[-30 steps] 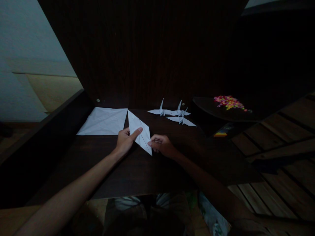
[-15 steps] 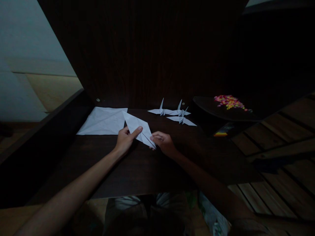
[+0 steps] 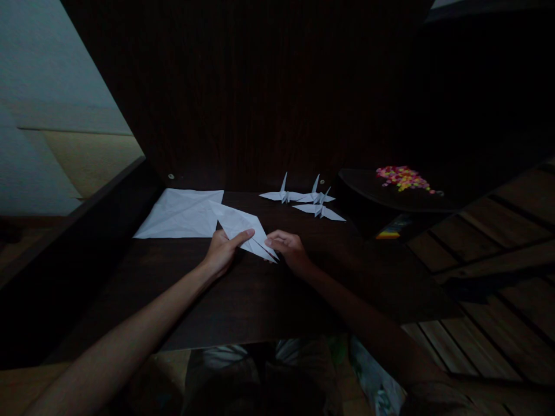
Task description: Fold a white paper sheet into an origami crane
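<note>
A folded white sheet of paper (image 3: pixel 237 221), long and diamond-shaped with a split at its near end, is held up between both hands. My left hand (image 3: pixel 222 249) grips its left side, thumb pressed flat on top and fingers underneath. At the right edge, close to the split tip, my right hand (image 3: pixel 289 248) pinches the paper between thumb and fingers. Behind the left hand a creased white paper sheet (image 3: pixel 177 214) lies flat on the dark table, partly covered by the folded one. Three white paper cranes (image 3: pixel 319 211) stand together farther back.
A dark upright panel (image 3: pixel 260 86) backs the table (image 3: pixel 208 312), and a raised side board (image 3: pixel 78 231) borders its left. To the right, a rounded shelf (image 3: pixel 359 184) carries a heap of small pink and yellow pieces (image 3: pixel 405 178). Slatted wood (image 3: pixel 498 231) lies beyond.
The folded paper has turned slightly, its far tip shifting left and its near tip a little right. The split at the near end looks wider. Both hands keep their hold.
</note>
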`<state>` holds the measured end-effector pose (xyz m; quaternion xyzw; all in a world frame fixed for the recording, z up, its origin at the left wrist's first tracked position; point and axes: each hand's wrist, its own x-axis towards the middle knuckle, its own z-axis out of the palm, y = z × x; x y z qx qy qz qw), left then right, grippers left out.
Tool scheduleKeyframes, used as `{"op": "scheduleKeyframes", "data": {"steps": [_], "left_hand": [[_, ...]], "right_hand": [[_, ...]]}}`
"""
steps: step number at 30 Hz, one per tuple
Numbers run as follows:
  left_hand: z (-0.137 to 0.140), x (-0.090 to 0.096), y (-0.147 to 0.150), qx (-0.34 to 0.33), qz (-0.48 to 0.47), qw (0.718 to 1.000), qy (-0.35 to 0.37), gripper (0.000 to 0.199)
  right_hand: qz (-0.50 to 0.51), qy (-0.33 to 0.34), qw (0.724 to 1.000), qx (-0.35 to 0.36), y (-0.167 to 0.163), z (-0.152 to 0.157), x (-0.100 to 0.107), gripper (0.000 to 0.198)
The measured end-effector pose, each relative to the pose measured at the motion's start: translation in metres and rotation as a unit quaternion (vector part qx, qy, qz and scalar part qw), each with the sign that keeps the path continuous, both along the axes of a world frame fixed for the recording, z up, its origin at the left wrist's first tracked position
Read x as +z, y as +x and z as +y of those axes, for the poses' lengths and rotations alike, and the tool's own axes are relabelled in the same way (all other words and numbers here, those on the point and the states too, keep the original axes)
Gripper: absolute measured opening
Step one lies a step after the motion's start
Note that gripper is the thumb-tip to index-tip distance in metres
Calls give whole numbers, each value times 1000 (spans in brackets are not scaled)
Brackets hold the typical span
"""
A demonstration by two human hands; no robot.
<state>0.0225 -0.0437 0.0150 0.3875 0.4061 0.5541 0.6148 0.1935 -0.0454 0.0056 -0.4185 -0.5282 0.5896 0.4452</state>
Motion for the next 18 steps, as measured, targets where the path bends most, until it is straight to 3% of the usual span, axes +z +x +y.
{"op": "scheduleKeyframes", "data": {"steps": [9,18], "left_hand": [[-1,-1,0,18,39,999,24,27],[-3,2,0,-4,22,1000,12,28]], "right_hand": [[-24,37,999,-5,4,4,-9,18],[-88,87,992,-25,2,1,-1,18]]}}
